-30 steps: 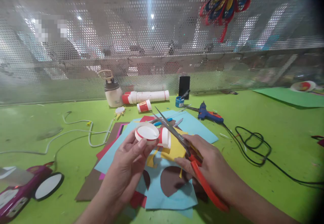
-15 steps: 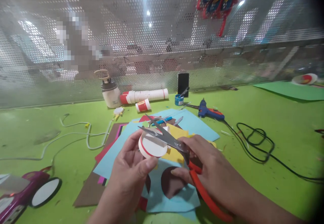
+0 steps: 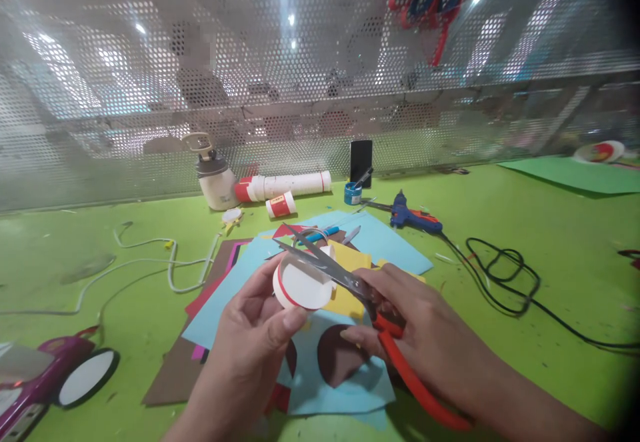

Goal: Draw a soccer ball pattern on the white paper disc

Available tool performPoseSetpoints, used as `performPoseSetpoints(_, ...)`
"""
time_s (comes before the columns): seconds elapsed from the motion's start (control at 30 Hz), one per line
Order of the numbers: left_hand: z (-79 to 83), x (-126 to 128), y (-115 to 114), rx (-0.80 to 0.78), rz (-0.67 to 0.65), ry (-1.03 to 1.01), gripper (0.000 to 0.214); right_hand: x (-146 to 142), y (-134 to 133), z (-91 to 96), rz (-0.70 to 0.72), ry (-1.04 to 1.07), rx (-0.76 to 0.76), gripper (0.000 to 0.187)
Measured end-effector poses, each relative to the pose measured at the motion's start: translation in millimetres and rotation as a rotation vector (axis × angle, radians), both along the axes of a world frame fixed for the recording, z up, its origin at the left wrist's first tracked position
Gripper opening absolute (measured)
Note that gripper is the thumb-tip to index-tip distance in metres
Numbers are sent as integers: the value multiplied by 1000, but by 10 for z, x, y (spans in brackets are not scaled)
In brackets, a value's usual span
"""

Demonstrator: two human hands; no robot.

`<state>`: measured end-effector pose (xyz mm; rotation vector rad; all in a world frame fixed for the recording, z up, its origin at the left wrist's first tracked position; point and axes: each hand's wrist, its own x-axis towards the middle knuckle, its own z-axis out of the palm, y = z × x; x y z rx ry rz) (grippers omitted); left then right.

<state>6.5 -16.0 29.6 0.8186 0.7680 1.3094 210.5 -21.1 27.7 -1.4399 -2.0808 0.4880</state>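
- Holding a white, red-striped cup end (image 3: 304, 287) in L hand (image 3: 257, 329), fingers clamped round its side
- R hand (image 3: 423, 322) w/ fingers clamped on orange-handled scissors (image 3: 357, 285)
- Blades (image 3: 327, 267) parted over cup end, can't rly tell if touching
- All abv blue paper (image 3: 345, 399) on green counter (image 3: 500, 375)

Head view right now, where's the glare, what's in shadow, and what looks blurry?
Head view: pale glare streaks down over the perforated screen, which looks smeared at far left; head view: dark shadow lies on the green table beneath the right hand; head view: the right edge fades to black.
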Motion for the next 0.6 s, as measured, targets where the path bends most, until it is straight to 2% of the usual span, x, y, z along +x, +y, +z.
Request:
performPoseSetpoints(0.37, -2, -31, -16, -52, 6, 23, 70, 20, -6, 51, 17, -2, -24, 41)
performPoseSetpoints(0.6, 21, -24, 1, -3, -5, 27, 63, 18, -16, 33, 23, 44, -16, 41)
